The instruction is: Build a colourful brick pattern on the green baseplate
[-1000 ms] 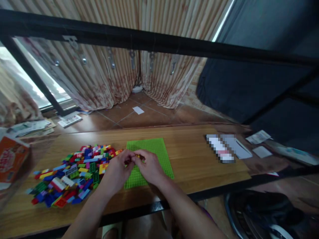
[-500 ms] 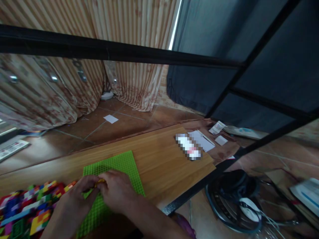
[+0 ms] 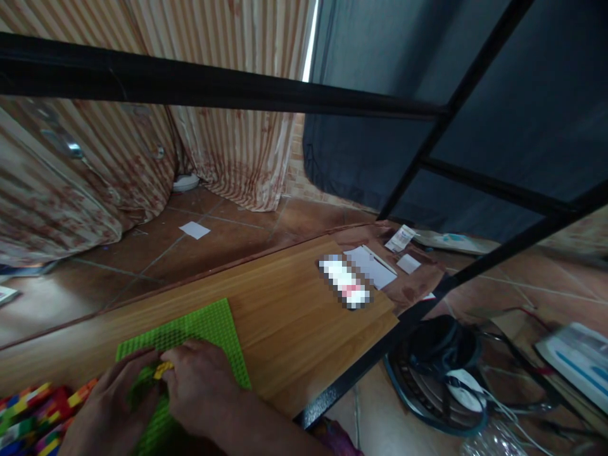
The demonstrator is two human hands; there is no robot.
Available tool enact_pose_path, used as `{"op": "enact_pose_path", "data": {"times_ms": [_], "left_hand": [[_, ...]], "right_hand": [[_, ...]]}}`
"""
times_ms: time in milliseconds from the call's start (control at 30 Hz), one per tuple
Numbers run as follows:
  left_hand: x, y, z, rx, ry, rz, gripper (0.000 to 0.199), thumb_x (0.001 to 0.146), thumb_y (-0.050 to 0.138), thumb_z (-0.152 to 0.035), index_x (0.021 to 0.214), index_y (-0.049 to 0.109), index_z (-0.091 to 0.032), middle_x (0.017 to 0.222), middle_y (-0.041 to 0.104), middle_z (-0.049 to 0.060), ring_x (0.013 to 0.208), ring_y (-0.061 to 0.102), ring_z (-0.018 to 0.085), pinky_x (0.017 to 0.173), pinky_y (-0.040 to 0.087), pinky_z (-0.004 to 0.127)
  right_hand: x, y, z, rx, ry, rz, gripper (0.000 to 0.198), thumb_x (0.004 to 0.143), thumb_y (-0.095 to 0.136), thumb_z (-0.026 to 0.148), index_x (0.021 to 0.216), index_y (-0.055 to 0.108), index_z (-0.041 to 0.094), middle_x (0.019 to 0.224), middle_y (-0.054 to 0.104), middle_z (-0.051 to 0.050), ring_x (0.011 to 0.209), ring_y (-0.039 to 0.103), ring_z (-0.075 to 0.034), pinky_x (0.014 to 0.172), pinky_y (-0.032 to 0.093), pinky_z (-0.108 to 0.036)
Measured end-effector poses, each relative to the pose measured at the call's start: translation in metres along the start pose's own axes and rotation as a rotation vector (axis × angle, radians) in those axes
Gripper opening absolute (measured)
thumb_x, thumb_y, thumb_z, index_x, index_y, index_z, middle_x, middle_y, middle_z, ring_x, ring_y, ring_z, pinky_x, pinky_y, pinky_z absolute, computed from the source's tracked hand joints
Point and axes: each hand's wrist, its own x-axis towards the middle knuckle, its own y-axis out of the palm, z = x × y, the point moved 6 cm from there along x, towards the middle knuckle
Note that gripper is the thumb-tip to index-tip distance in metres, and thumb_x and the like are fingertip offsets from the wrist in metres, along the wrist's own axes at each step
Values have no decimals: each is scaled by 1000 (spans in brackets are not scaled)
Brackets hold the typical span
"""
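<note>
A small yellow toy brick (image 3: 163,370) is pinched between the thumb and fingers of my right hand (image 3: 204,383), just over a green studded baseplate (image 3: 209,323). Beside it on the left is my left hand (image 3: 111,402), its thumb and forefinger curved and apart, with the fingertips close to the brick. Whether they touch it I cannot tell. Both hands cover much of the baseplate's near part. A heap of coloured bricks (image 3: 35,411) lies to the left, partly behind my left wrist.
On the wooden table (image 3: 270,316) a blurred-out phone-like object (image 3: 344,282) lies to the right, with white papers (image 3: 370,266) beyond it. A black metal bar (image 3: 228,88) crosses in front. Right of the table stands a round-based item with cables (image 3: 437,373).
The view has swung slightly right, so things sit further left. My left thumb and forefinger have spread apart from the yellow brick, which stays in my right hand.
</note>
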Motion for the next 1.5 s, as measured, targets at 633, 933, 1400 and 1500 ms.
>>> {"op": "enact_pose_path", "data": {"times_ms": [633,933,1400,1500], "left_hand": [[-33,1,-66,162,-2,4,42,84,56,-28,124,52,-13,130,54,16,121,51,31,102,44,48],[-39,-6,-56,-80,-136,102,60,75,64,-14,131,43,-14,135,49,15,127,45,29,107,39,46],[-35,-7,-47,-274,-107,127,69,70,58,-4,136,38,-16,137,49,13,130,44,27,111,37,46],[-33,-7,-47,-271,-104,127,69,70,59,-4,135,39,-15,136,50,13,131,43,27,112,37,45]], "right_hand": [[-3,-17,-46,80,172,-128,24,90,46,18,107,63,17,103,69,-9,97,63,-20,89,45,-33],[-2,-19,-50,-11,56,-156,20,86,53,20,100,68,21,111,63,-8,108,55,-23,97,43,-40],[-7,0,-38,-218,54,-102,17,82,62,26,94,74,30,132,52,-6,126,39,-29,104,33,-52],[-7,0,-40,-213,54,-86,17,82,62,27,94,74,30,131,53,-6,125,39,-29,104,33,-51]]}}
